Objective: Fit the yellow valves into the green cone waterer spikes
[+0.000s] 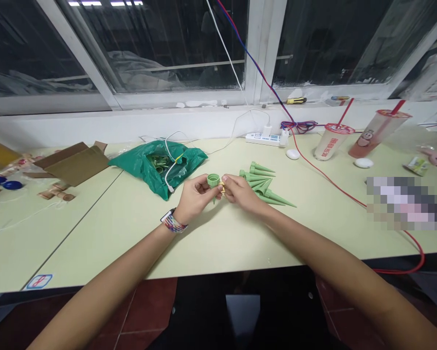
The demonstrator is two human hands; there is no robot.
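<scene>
My left hand (192,198) grips a green plastic watering spike (213,181), its round threaded mouth facing up and its pointed end showing below the fingers. My right hand (241,193) pinches a small yellow piece (222,188) against the spike's side; the fingertips hide most of it. Just right of my hands, several more green spikes (265,192) lie in a loose pile on the table (218,243). Behind my left hand, an open green plastic bag (131,163) holds more green parts.
A white cable (170,177) lies over the bag. An opened cardboard box (72,163) and wooden pieces (60,191) are at left. Toward the right stand two drink cups (331,141) with straws. A red cable (328,175) crosses the table; a power strip (262,138) sits near the wall.
</scene>
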